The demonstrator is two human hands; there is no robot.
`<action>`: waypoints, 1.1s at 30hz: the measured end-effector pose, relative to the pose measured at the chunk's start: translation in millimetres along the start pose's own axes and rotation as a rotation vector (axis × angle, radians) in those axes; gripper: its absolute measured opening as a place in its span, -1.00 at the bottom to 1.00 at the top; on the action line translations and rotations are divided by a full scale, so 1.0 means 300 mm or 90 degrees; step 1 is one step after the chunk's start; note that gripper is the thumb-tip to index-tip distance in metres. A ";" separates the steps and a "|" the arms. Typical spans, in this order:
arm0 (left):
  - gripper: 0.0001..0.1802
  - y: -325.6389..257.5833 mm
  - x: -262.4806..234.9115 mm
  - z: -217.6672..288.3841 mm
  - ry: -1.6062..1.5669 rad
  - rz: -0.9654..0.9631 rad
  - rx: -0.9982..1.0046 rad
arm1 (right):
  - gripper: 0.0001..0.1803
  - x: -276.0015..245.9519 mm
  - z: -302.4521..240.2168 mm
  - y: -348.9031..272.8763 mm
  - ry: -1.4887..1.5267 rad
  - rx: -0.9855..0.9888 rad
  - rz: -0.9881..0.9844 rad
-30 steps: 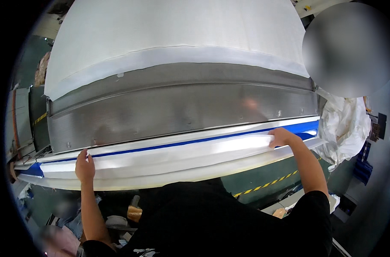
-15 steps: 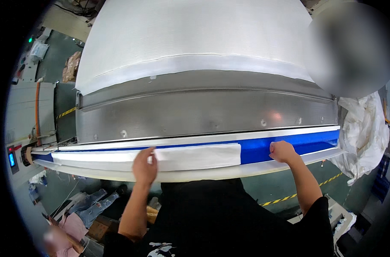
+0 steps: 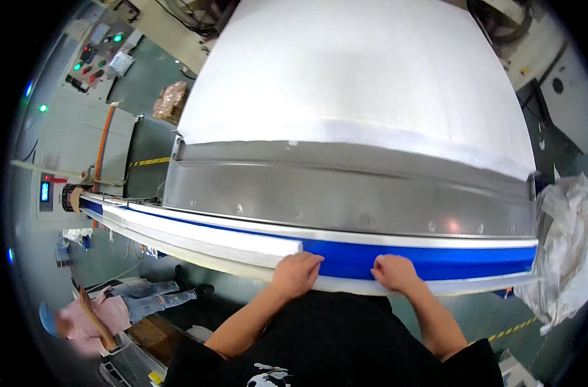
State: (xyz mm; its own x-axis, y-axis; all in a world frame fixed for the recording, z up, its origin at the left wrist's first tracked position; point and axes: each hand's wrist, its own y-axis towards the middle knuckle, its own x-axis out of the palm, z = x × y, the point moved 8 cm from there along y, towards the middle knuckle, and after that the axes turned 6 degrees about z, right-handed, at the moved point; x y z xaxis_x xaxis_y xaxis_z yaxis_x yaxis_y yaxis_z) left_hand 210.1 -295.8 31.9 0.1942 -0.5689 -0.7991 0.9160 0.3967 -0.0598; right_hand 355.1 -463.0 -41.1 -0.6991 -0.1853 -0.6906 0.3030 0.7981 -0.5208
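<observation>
Along the near edge of the metal plate runs a long blue strip point(image 3: 429, 259) with pale borders. Folded white cloth point(image 3: 203, 235) lies lengthwise over its left part and ends near the middle. At that end is my left hand point(image 3: 296, 275), fingers curled together into a pinch against the near border. My right hand point(image 3: 395, 273) is closed too, resting on the near edge of the bare blue part, a short way to the right. Whatever either hand pinches is hidden by the fingers.
Beyond the metal plate point(image 3: 345, 197), a broad white sheet point(image 3: 365, 71) spreads away. Crumpled white material point(image 3: 565, 248) hangs at the right end. A control cabinet point(image 3: 74, 168) stands left. At lower left a person in pink point(image 3: 103, 316) sits by a cardboard box point(image 3: 153, 335).
My left hand has moved right along the white cloth to its end, and its fingers have closed. The hands are nearer each other. The view has shifted, showing more of the left side.
</observation>
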 end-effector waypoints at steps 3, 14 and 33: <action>-0.80 0.008 0.004 0.021 -0.008 0.002 0.018 | -0.74 0.012 -0.097 0.030 -0.032 -0.049 -0.025; -0.82 -0.078 -0.010 -0.014 -0.030 0.037 0.001 | -0.74 0.028 -0.197 0.104 -0.142 -0.131 -0.052; -0.52 -0.880 0.383 -0.581 -0.396 -0.256 -0.835 | -0.71 0.037 -0.234 0.128 -0.132 -0.213 -0.060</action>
State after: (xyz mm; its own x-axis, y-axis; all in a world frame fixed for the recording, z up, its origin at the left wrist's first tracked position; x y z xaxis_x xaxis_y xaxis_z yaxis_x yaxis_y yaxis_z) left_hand -70.5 -340.5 -148.4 0.4352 -0.8662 -0.2458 0.0531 0.2972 -0.9533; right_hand 313.6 -394.2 -33.4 -0.5575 -0.3512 -0.7523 -0.0078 0.9083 -0.4183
